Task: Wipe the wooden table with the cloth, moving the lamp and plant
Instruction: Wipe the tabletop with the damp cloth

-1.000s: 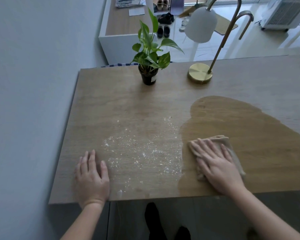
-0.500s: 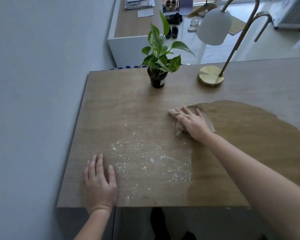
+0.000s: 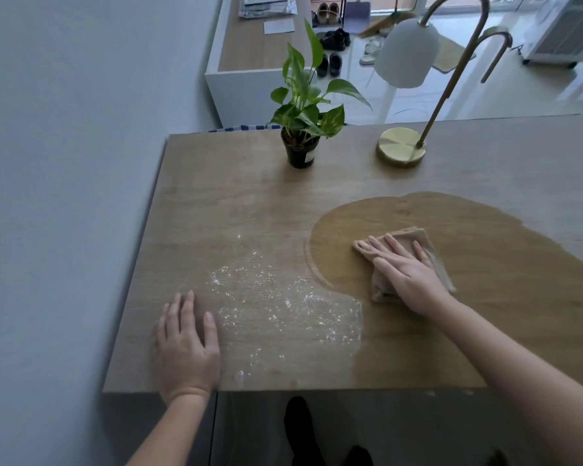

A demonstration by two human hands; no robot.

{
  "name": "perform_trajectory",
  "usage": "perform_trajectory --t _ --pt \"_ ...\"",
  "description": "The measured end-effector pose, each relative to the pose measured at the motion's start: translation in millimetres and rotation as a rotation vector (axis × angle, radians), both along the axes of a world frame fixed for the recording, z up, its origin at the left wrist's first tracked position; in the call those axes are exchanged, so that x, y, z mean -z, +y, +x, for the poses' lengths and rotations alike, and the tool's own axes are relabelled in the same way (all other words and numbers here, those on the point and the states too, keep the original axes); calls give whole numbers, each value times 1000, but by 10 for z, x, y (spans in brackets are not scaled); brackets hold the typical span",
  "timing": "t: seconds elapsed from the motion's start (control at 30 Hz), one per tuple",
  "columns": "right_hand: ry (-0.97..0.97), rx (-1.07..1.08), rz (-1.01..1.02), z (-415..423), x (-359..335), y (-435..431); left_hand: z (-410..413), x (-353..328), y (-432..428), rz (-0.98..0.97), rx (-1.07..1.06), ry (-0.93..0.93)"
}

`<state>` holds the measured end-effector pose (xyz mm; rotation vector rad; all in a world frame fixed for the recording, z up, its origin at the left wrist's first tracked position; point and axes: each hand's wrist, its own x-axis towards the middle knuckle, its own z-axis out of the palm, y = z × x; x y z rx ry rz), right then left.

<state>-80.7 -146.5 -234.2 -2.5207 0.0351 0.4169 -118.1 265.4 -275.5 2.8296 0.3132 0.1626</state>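
Observation:
A wooden table [image 3: 236,210] fills the view, with a darker wet patch [image 3: 485,264] across its right half. My right hand [image 3: 404,267] presses flat on a folded beige cloth [image 3: 428,250] inside that patch. My left hand [image 3: 186,344] lies flat, fingers apart, near the front left edge. White crumbs [image 3: 270,297] are scattered between the two hands. A small green plant in a black pot [image 3: 300,151] stands at the back centre. A lamp with a round brass base [image 3: 401,151] and a white shade [image 3: 406,52] stands at the back right.
A grey wall [image 3: 64,196] runs along the table's left side. Beyond the far edge are a white cabinet [image 3: 246,79], shoes [image 3: 330,38] on the floor and a white appliance [image 3: 566,28]. My dark-socked feet [image 3: 300,428] show below the front edge.
My right hand first pushed the cloth away toward the plant, then pulled it back toward me and to the right. The wet patch has spread leftward. My left hand stayed put.

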Motion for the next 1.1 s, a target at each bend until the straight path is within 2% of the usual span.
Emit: perform_trajectory --t 0.13,0.27,0.33,0.43,0.57,0.7,0.77,0.87,0.93,1.0,1.1 --pt "-17 -40 -8 53 57 641 -19 -11 -13 -14 8 2" --pt "-22 -213 -18 -594 43 1201 -24 -32 -28 -24 -2 -9" --pt "-62 -279 -111 -1091 73 1264 -30 -32 -26 -21 3 -15" --pt "-142 -279 -241 -1555 132 922 -28 -13 -17 -23 1 -37" --pt "-75 -83 -328 -1311 127 384 -27 2 -14 -17 -4 -38" --pt "-60 224 -358 -672 233 774 -38 12 -4 -14 -2 -42" --pt "-70 207 -327 -567 249 1138 -42 11 -8 -10 0 -38" --pt "-112 -26 -266 -902 234 1413 -41 12 -12 -11 -2 -34" --pt "-156 -166 -283 -1244 245 1235 -42 14 -11 -12 -1 -40" --pt "-167 -196 -312 -1419 212 833 -36 19 -4 -15 -2 -40" --pt "-81 -12 -307 -1189 145 290 -34 14 -14 -11 -4 -29"
